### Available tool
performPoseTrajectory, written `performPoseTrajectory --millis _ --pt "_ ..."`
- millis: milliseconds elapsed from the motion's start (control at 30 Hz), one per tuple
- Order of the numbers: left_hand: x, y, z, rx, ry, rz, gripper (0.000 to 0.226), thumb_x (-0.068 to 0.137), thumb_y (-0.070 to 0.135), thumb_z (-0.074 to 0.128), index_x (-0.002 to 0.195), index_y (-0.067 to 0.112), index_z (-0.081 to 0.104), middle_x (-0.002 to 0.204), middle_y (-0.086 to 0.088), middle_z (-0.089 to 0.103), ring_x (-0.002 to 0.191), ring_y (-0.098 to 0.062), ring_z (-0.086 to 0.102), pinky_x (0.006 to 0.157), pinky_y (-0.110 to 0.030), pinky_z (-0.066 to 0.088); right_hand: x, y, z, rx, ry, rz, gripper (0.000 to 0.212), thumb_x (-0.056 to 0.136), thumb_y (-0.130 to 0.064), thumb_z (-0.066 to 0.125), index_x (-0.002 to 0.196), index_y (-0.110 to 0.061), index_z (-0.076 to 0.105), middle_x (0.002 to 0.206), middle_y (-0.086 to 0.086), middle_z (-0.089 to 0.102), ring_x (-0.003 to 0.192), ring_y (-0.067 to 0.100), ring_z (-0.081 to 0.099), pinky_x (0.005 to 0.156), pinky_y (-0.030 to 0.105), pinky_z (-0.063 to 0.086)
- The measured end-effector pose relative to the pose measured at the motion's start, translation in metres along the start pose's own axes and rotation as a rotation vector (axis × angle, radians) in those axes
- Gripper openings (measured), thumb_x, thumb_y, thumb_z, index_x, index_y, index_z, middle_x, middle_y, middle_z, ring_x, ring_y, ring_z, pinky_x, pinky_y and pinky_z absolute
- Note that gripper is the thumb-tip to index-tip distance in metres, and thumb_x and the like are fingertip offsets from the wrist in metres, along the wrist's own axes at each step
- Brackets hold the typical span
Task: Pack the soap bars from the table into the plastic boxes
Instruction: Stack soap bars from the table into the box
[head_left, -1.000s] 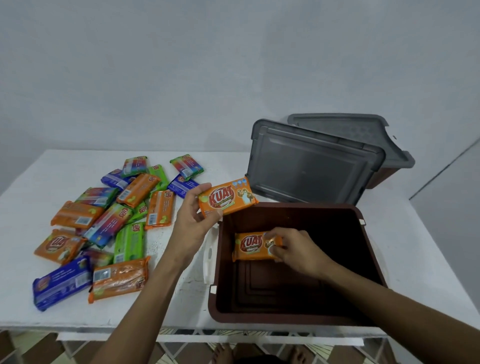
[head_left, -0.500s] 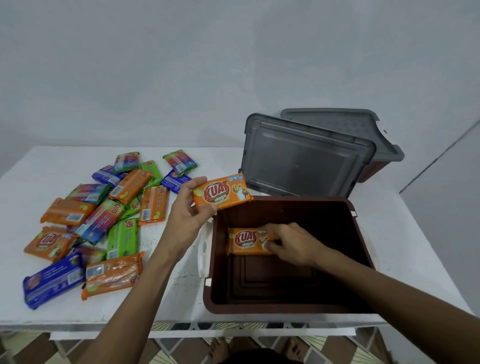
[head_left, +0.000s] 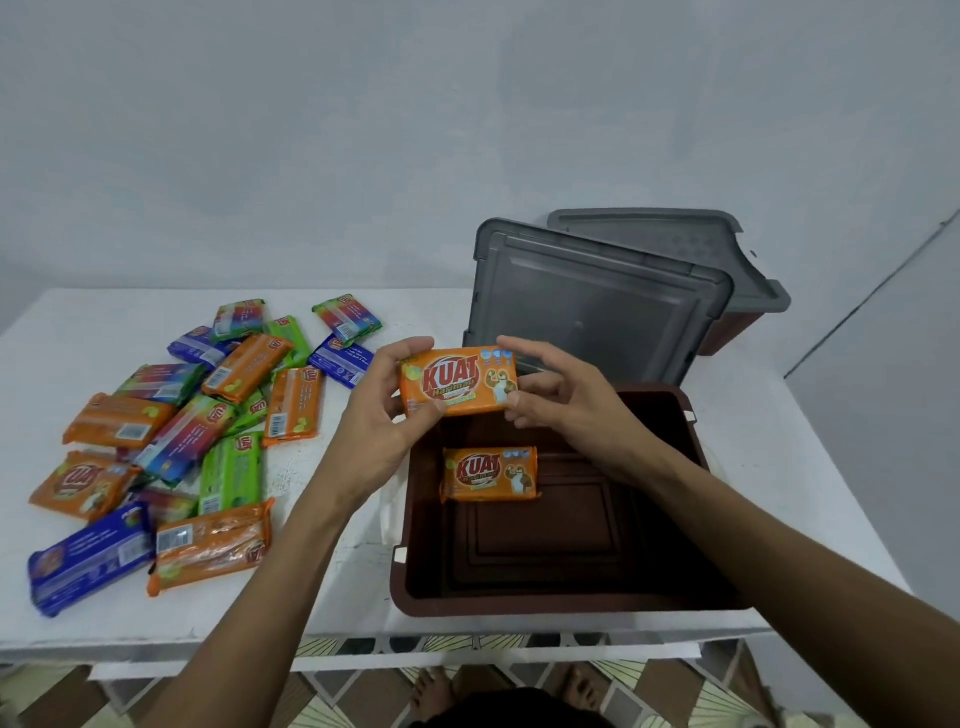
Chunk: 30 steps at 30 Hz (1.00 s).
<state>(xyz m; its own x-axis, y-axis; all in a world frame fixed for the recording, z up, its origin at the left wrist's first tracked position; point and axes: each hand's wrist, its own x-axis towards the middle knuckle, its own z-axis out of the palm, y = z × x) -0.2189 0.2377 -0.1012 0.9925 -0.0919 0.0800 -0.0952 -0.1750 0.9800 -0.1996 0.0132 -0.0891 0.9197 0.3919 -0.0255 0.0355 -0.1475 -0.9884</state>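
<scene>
An orange soap bar (head_left: 460, 380) hangs over the far left corner of the open brown plastic box (head_left: 698, 467). My left hand (head_left: 384, 410) grips its left end and my right hand (head_left: 563, 400) grips its right end. A second orange soap bar (head_left: 489, 474) lies flat on the box floor at the far left, with no hand on it. Several more soap bars (head_left: 182, 426) in orange, green, blue and rainbow wrappers lie scattered on the white table (head_left: 78, 322) to the left.
A grey lid (head_left: 597, 317) leans upright behind the open box. Behind it at the back right stands a second brown box under a grey lid (head_left: 675, 236). The table's front edge runs just below the box. A grey wall rises behind.
My right hand let go of the bar on the box floor and rose to take the right end of the bar in my left hand. That bar moved right, over the box corner.
</scene>
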Motion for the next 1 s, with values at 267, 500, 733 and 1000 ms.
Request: performPoseTrajectory --millis 267,500,733,1000 --pt "0.001 0.003 0.002 0.167 -0.135 0.047 0.044 0.091 0.021 0.062 0.130 0.033 0.047 0.124 0.009 0.058 0.113 0.000 0.055 0.083 -0.012 0.049 -0.017 0.003 -0.010 0.088 0.037 0.049 0.048 0.091 -0.005 0.063 0.134 -0.023 0.054 0.109 0.021 0.064 0.077 0.019 0.054 0.073 0.028 0.050" --pt "0.007 -0.031 0.001 0.583 0.052 0.202 0.037 0.092 0.030 0.052 0.128 0.027 0.054 0.135 0.007 0.052 0.128 -0.009 0.042 0.102 -0.021 0.031 -0.050 0.010 -0.041 -0.010 0.137 0.162 0.042 0.091 -0.012 0.065 0.129 -0.029 0.057 0.108 0.012 0.069 0.098 0.036 0.063 0.076 0.029 0.055" --pt "0.006 -0.046 0.005 0.623 0.070 0.207 0.034 0.095 0.011 0.053 0.127 0.021 0.059 0.134 0.003 0.053 0.125 -0.010 0.044 0.103 -0.026 0.039 -0.067 0.017 -0.053 -0.269 0.208 0.350 0.041 0.092 -0.015 0.064 0.128 -0.032 0.055 0.102 0.004 0.067 0.088 0.018 0.068 0.069 0.022 0.054" --pt "0.005 -0.049 0.001 0.599 0.051 0.227 0.036 0.096 0.010 0.049 0.129 0.022 0.059 0.135 0.004 0.053 0.121 -0.007 0.046 0.091 -0.044 0.054 -0.051 0.042 -0.036 -0.590 0.215 0.488 0.050 0.094 -0.009 0.057 0.139 -0.025 0.043 0.133 0.003 0.055 0.114 0.020 0.058 0.090 0.028 0.051"
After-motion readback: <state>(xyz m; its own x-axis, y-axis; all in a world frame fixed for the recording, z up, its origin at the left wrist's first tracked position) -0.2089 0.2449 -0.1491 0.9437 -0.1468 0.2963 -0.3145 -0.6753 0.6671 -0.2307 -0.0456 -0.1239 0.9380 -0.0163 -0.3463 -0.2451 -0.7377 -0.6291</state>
